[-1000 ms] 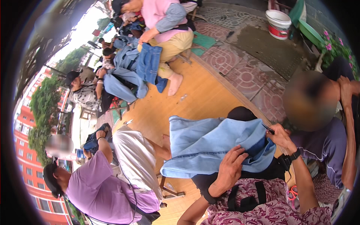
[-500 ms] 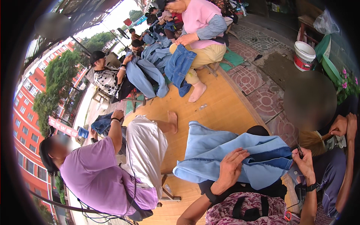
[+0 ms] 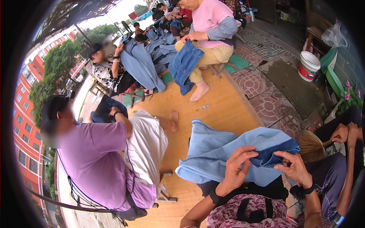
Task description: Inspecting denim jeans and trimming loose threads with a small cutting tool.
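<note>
Light blue denim garment (image 3: 213, 154) lies across the wearer's lap, folds slanting from lower left up toward the right. Its darker blue inner side (image 3: 282, 152) shows at the right end, between the two hands.

Left hand (image 3: 236, 169): bent fingers touching the cloth beside the dark fold, thumb near them, gap narrow; from here I cannot tell whether fabric is pinched. Right hand (image 3: 295, 169): thumb and forefinger at the near edge of the dark fold, a small dark object (image 3: 288, 164) held within the curled fingers, mostly hidden. Black band on each wrist.

Below the garment, a maroon patterned cloth (image 3: 228, 212) covers the wearer's body. Tan floor sheet (image 3: 224, 104) beyond the knees.

To the left, a person in a lilac shirt (image 3: 91, 161) sits with white cloth (image 3: 146, 140) over the legs. Farther off, a person in a pink vest (image 3: 209, 17) has darker denim (image 3: 186, 60) on the knee. Right side: neighbour's hands (image 3: 339, 133) at a straw broom (image 3: 311, 146); white bucket (image 3: 310, 60) on the paving.
</note>
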Available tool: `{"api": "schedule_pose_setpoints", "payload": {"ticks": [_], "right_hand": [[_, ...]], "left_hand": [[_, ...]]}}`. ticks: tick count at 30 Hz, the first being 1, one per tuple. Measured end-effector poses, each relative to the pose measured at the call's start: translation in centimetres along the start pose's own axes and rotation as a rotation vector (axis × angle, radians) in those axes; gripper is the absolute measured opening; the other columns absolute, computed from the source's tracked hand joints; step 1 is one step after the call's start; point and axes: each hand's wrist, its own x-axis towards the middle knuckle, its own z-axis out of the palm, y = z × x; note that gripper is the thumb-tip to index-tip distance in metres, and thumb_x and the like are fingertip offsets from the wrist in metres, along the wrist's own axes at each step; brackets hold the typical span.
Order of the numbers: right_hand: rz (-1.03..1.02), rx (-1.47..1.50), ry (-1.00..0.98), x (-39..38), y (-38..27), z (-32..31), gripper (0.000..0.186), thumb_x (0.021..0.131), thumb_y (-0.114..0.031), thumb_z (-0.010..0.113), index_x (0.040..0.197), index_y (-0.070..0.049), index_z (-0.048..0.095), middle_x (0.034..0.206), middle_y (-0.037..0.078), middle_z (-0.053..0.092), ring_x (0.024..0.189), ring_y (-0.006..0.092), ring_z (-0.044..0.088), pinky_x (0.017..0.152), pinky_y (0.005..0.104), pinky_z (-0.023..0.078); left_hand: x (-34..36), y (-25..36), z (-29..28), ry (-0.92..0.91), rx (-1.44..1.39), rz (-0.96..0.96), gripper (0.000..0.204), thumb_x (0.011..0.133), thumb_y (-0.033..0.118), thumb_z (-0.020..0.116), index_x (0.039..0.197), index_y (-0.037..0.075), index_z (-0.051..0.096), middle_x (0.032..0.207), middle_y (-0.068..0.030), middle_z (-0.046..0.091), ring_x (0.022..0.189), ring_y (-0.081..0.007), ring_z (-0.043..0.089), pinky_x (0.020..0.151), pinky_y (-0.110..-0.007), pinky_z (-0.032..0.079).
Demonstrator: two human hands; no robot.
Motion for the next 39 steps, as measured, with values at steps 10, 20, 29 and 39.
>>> {"api": "schedule_pose_setpoints", "payload": {"ticks": [10, 20, 29, 39], "right_hand": [[-0.113, 0.018, -0.179, 0.7, -1.9, 2.2, 0.028, 0.076, -0.011, 0.085, 0.100, -0.004, 0.072, 0.066, 0.001, 0.061, 0.055, 0.0085, 0.051, 0.052, 0.0249, 0.039], [-0.088, 0.043, 0.524, 1.4, -2.8, -1.5, 0.025, 0.085, -0.021, 0.079, 0.080, -0.001, 0.067, 0.064, -0.004, 0.052, 0.058, 0.0046, 0.044, 0.055, 0.0229, 0.034], [-0.203, 0.211, 1.145, 3.4, 4.6, -14.1, 0.011, 0.095, -0.020, 0.072, 0.089, -0.011, 0.067, 0.066, -0.015, 0.038, 0.055, -0.0022, 0.024, 0.049, 0.0214, 0.013], [-0.187, 0.207, 1.172, 6.8, 8.0, -18.4, 0.015, 0.098, -0.022, 0.067, 0.089, -0.010, 0.065, 0.070, -0.013, 0.043, 0.057, -0.0021, 0.028, 0.050, 0.0206, 0.017]], "left_hand": [[-0.8, -0.2, 0.3, -0.053, -0.014, 0.067, 0.038, 0.080, -0.014, 0.058, 0.112, 0.003, 0.070, 0.125, -0.0157, 0.064, 0.118, -0.0340, 0.060, 0.099, -0.039, 0.047], [-0.7, -2.7, 1.5, -0.231, 0.178, -0.079, 0.054, 0.096, 0.025, 0.066, 0.141, 0.002, 0.047, 0.137, -0.0199, 0.053, 0.129, -0.0394, 0.048, 0.109, -0.046, 0.037], [-2.2, -2.6, -1.6, -0.022, 0.697, -0.040, 0.042, 0.096, 0.026, 0.063, 0.129, 0.001, 0.056, 0.124, -0.0176, 0.059, 0.124, -0.0355, 0.052, 0.109, -0.051, 0.034], [-0.6, 4.4, -4.0, 0.203, 0.522, 0.208, 0.028, 0.079, 0.003, 0.070, 0.106, -0.002, 0.066, 0.092, -0.0138, 0.066, 0.084, -0.0304, 0.066, 0.074, -0.037, 0.051]]}}
